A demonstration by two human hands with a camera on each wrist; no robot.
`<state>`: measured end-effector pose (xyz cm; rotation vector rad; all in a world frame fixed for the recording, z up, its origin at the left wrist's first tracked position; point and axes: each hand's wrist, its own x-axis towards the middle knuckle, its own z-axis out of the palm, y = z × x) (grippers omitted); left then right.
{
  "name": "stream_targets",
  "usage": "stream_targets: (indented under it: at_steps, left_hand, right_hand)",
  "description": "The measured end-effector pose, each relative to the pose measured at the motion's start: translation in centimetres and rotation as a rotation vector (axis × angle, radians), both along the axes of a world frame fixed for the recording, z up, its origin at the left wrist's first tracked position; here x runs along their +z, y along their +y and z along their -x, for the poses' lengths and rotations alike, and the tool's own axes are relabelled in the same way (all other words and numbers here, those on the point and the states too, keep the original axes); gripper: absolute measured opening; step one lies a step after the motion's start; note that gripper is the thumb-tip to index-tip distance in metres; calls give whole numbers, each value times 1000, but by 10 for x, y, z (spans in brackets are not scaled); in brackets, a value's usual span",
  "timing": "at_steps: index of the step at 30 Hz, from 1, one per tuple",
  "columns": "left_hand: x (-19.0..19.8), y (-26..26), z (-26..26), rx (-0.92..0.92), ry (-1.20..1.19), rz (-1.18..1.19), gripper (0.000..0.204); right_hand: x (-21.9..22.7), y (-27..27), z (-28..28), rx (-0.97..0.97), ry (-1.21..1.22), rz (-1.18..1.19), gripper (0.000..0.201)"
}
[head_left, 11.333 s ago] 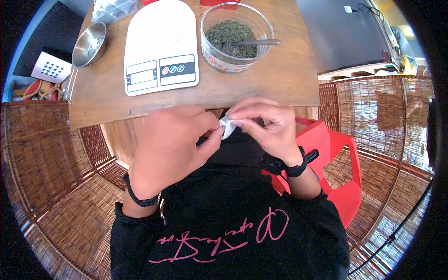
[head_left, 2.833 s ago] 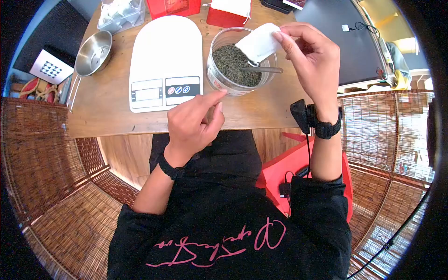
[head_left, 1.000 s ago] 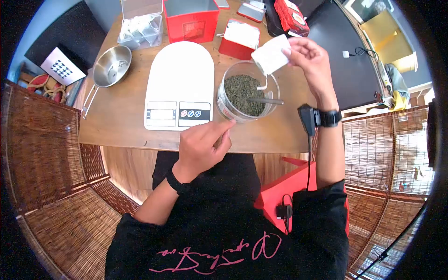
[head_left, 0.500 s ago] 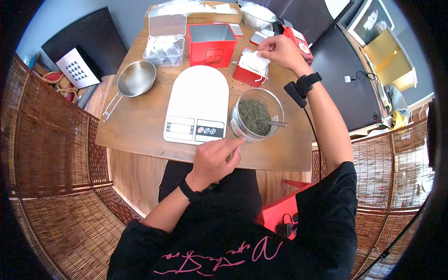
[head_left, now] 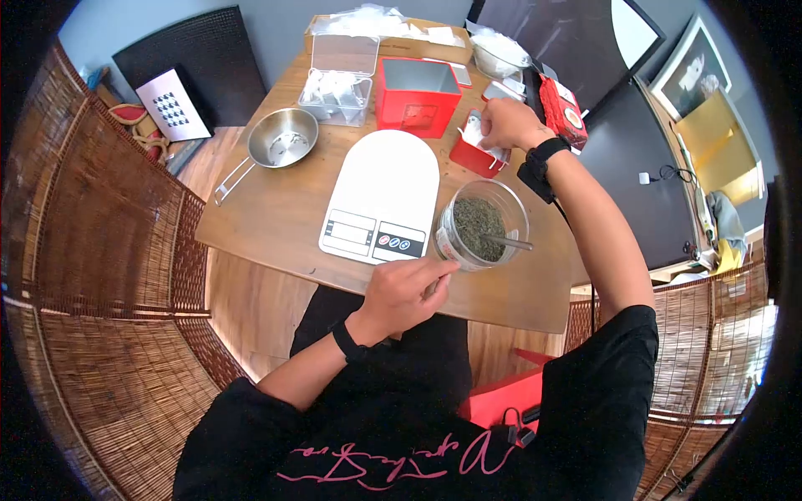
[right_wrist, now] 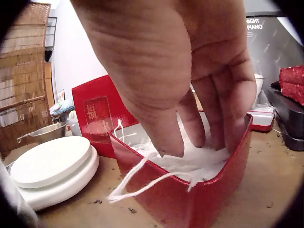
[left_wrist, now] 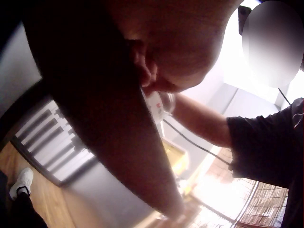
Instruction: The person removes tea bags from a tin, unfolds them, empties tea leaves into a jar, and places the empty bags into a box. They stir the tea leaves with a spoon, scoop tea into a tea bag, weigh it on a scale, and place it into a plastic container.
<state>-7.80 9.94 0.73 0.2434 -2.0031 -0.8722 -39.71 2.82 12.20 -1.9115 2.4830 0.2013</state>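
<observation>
In the head view my right hand reaches down into a small red box of white pouches. Up close in the right wrist view, the thumb and fairly straight fingers of this hand touch the white pouches inside the red box; white strings hang over its rim. My left hand lies at the table's front edge, loosely curled, index fingertip beside the base of a clear tub of dried leaves. In the left wrist view that hand is dark.
A white scale stands left of the tub, whose spoon sticks out over its rim. Farther off are a steel pan, a larger red box and a clear box of white pouches. A monitor stands behind.
My right hand has moved from above the tub, where it pinched a white pouch, to inside the small red box. The left hand has barely moved. The view has shifted to show more of the table's back.
</observation>
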Motion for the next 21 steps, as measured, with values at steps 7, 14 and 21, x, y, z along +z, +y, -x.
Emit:
stream_targets:
  at_steps: [7, 14, 21]
  left_hand:
    - [20, -2, -16, -93, -115, -225, 27]
    - [86, -55, -45, 46, -250, -114, 29]
    - [117, -143, -52, 263, -474, 226, 34]
  right_hand:
    - [7, -14, -15, 0, 47, -123, 40]
    - [17, -19, -26, -53, -22, -186, 39]
    - [11, -23, -22, -75, -3, -179, 42]
